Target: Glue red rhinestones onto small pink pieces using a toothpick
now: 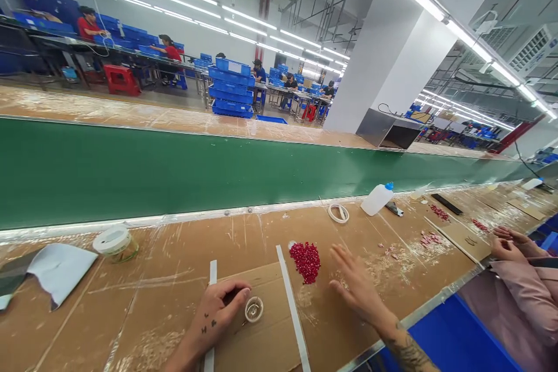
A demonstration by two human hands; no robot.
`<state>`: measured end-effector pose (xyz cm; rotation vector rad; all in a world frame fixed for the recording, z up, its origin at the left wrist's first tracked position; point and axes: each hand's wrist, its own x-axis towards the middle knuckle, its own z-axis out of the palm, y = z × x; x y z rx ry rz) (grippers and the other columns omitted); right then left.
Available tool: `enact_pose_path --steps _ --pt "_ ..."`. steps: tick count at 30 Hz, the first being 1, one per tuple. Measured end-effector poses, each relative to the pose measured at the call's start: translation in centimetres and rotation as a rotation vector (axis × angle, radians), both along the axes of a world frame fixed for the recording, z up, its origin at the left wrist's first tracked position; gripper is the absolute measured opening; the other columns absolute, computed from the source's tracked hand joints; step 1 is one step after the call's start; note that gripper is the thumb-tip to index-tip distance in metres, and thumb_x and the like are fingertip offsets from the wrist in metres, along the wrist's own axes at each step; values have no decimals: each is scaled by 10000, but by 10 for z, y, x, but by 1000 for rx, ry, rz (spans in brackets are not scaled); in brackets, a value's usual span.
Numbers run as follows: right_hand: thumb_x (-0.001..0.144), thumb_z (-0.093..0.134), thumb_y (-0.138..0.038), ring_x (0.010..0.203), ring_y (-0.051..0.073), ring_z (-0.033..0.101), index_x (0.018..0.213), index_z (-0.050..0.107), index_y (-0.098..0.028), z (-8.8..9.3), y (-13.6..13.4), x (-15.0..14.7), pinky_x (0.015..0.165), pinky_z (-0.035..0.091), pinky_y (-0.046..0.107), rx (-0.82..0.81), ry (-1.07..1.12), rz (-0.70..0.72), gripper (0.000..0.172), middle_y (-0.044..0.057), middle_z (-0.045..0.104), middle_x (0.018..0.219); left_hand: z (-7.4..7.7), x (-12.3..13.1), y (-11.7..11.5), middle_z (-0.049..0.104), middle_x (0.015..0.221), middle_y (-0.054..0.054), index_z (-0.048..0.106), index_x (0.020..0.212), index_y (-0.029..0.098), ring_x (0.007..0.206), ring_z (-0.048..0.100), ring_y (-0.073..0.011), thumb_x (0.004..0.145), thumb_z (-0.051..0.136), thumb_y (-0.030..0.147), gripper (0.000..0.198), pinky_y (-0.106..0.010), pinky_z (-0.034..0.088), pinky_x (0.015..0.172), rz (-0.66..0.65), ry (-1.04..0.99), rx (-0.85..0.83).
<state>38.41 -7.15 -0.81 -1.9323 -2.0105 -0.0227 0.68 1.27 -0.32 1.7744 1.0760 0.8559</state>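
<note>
Brown cardboard-covered workbench (pixel 87 302) beside green conveyor belt (pixel 174 180); heap of small red pieces (pixel 305 263) just beside right hand (pixel 357 285), open, fingers spread. Left hand (pixel 213 314) curled, grip unclear, near small clear round cup (pixel 253 309). Hands apart. Risk: stray finger contact scattering loose red pieces.

A white strip (pixel 293 308) is separating the left hand (pixel 215 311) and right hand (pixel 355 285); red pieces (pixel 305 261) are crowding the right hand's ten o'clock.
</note>
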Motion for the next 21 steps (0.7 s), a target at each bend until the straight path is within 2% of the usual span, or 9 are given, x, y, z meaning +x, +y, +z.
enact_pose_path --steps 1,2,4,7,10,13,21 --pt "968 445 -653 1505 301 335 1561 379 -234 -6 9 -23 1209 355 486 -44 -51 142 729 97 395 1611 0 0 0 696 638 -37 736 680 191 590 597 -190 838 524 467 382 -249 464 572 3 -4 -2" --pt "988 407 -662 1550 305 226 1602 275 -214 -12 19 -42 1241 298 507 -91 -97 224 772 103 273 1664 0 0 0 690 635 -38 729 675 188 586 587 -187 837 520 469 386 -250 453 567 4 -6 -7" --pt "1009 352 -667 1574 300 123 1622 170 -189 -20 43 -69 1268 231 526 -203 -164 263 798 109 141 1690 -1 0 1 678 628 -38 717 665 181 583 568 -183 832 517 476 394 -251 432 561 6 -8 -19" --pt "1027 324 -645 1569 302 150 1620 147 -170 -25 78 -82 1266 239 534 -250 -187 244 779 125 159 1680 -2 0 1 668 624 -40 714 670 171 585 551 -179 825 512 484 403 -254 410 565 15 -11 -34" --pt "1035 300 -639 1564 301 171 1618 109 -150 -27 98 -80 1262 252 532 -261 -197 245 784 132 157 1678 -3 0 3 669 631 -44 712 673 164 594 547 -179 818 513 486 405 -258 402 579 15 -24 -60" --pt "1025 286 -670 1568 303 151 1616 101 -143 -25 100 -79 1270 229 525 -283 -203 265 813 136 135 1679 -5 0 5 657 627 -43 700 663 164 596 537 -178 810 517 488 400 -261 390 580 25 -41 -88" --pt "962 385 -754 1571 336 110 1613 51 -226 -27 80 -75 1274 156 564 -284 -195 294 903 124 112 1686 -3 0 5 609 607 -26 685 666 161 585 493 -163 809 515 474 384 -257 361 572 -7 -53 -90"
